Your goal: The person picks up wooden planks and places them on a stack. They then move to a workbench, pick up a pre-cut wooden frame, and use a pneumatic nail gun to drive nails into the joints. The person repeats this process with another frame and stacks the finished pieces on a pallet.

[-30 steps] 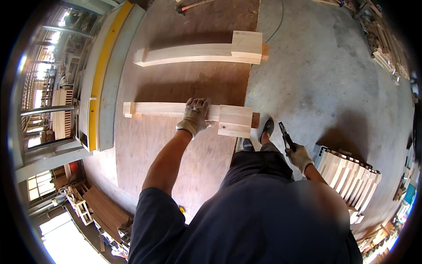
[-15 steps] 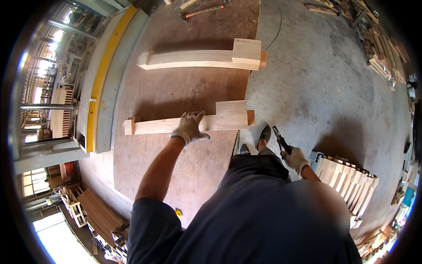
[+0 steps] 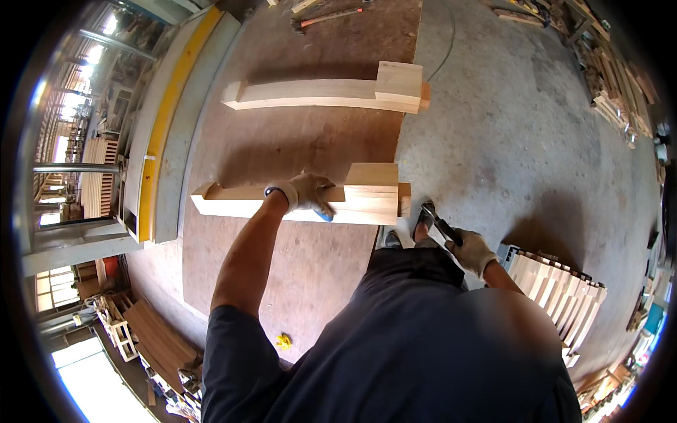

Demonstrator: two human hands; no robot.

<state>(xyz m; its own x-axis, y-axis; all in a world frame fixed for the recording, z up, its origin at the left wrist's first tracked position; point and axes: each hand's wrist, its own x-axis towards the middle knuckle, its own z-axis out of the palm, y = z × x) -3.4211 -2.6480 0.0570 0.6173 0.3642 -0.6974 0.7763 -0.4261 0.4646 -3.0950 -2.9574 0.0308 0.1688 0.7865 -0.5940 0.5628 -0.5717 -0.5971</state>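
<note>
On the brown board (image 3: 282,247) in front of me lies a pale timber piece (image 3: 370,204) with a thick block at its right end and a small raised end at the left. My left hand (image 3: 305,194), in an off-white work glove, grips this piece near its middle, thumb on the near side and fingers over the top. Low at the right, beside my leg, my gloved right hand (image 3: 471,251) is closed around a slender black tool (image 3: 446,228) pointing forward; its exact kind is unclear. Farther off, a matching timber piece (image 3: 317,92) rests parallel.
A hammer with an orange-red handle (image 3: 331,17) lies at the board's far end. Along the left runs a grey structure with a yellow strip (image 3: 166,106). Stacked pale timber (image 3: 553,285) stands at my right. Something small and yellow (image 3: 283,341) sits near my left elbow.
The near timber piece has rolled toward me, showing a different face. My left hand has gone from spread fingers to a grip around it. The black tool has dipped slightly.
</note>
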